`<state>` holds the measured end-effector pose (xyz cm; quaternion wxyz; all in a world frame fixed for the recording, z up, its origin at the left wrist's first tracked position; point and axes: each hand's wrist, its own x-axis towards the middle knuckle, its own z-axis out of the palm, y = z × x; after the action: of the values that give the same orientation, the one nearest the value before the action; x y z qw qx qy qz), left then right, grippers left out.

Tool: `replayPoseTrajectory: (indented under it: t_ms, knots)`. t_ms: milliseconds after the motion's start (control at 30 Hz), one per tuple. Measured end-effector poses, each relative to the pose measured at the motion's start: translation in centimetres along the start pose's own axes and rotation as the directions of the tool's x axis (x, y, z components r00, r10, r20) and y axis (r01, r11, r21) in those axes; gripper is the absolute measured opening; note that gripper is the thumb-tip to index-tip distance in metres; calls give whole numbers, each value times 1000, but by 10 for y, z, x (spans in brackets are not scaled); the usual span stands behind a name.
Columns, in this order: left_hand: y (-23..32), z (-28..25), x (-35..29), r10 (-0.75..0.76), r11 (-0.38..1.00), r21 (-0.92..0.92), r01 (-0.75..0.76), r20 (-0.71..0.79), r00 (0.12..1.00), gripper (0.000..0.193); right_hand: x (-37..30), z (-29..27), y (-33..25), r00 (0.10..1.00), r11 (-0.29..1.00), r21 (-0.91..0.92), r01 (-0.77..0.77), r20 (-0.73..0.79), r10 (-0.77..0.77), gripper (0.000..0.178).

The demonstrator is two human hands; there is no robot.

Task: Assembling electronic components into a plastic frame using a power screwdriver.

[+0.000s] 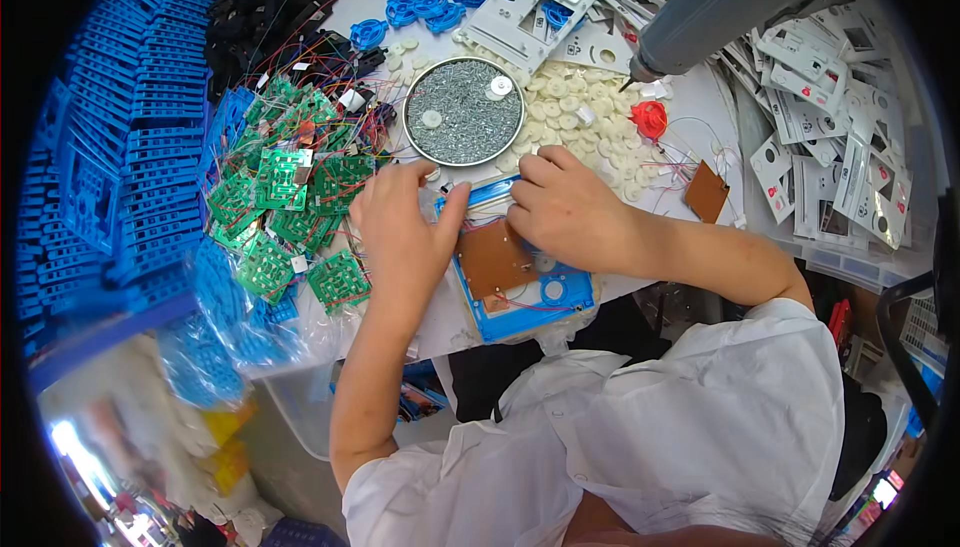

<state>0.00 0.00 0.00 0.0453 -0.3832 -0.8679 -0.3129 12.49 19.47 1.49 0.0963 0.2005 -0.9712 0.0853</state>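
- Blue plastic housing [510, 325]: lies on the pale worktable [425, 332] in front of the person, below and between the two hands; its upper edge passes beneath the fingers.
- Left hand [405, 212]: at the housing's upper left corner, thumb and forefinger slightly parted; whether anything small is pinched there cannot be told.
- Right hand [570, 209]: fingers curled over the upper right part of the housing; the fingertips are hidden, so their hold cannot be determined.
- Housing, appearance: shallow and roughly rectangular, open side up, with a brown circuit board [490, 259] in its left and middle part, a thin red wire [525, 305] running below the board, and a round feature at lower right.
- Round metal-rimmed dish [464, 164]: just beyond the housing, filled with small silvery screws [460, 97]; two pale discs [431, 119] lie on top of them.
- Clear plastic bag [215, 332]: at the table's left edge, blue parts visible through it.
- Clear-walled bin [850, 265]: at right, white printed panels [825, 182] heaped above its rim.
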Motion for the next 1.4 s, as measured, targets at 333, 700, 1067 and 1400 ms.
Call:
replayPoseTrajectory:
  t_ms: [333, 700, 1067, 1400]
  knots:
    - [20, 3, 3, 268, 961, -65, -268, -7, 963, 14, -30, -19, -11, 991, 989, 73, -129, 41, 126, 14]
    - [26, 12, 5, 284, 956, -150, -252, 266, 921, 15, -31, -17, -11, 986, 980, 113, -163, -2, 164, 17]
    - [23, 15, 3, 370, 921, -198, -335, 184, 911, 15, -29, -2, 4, 995, 933, 351, -85, -27, 101, 19]
    - [17, 14, 4, 403, 904, -236, -356, 194, 895, 12, -30, 21, -3, 923, 871, 459, -176, -232, 308, 15]
